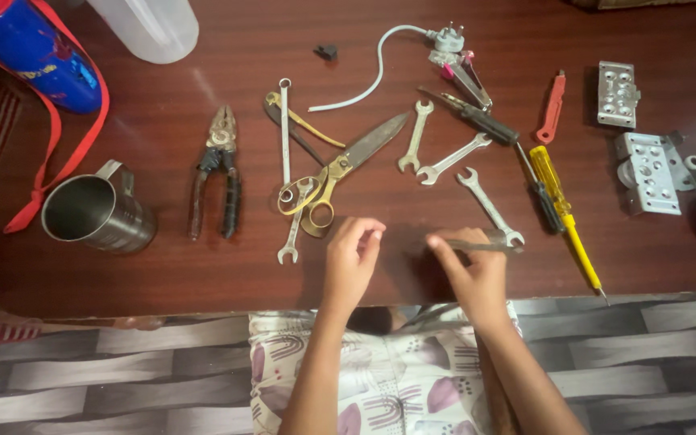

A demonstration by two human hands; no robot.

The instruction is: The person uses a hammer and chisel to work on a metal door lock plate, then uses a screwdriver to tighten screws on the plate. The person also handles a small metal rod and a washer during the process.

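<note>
My right hand (470,270) pinches a thin metal tool (485,245) that lies flat just above the table's front edge, its tip close to the lower jaw of an open-end spanner (489,207). My left hand (352,256) rests on the dark wooden table (163,274) with fingers curled and nothing seen in it, just below the brass handles of a large pair of scissors (346,163). A small spanner (293,229) lies to the left of that hand.
Pliers (219,169) and a steel mug (94,211) sit at the left, with a blue bottle with red strap (34,48) behind. Two more spanners (437,149), a yellow screwdriver (561,205), a red tester (552,106), grey metal blocks (646,169) and a white-corded plug (445,40) lie at right and back.
</note>
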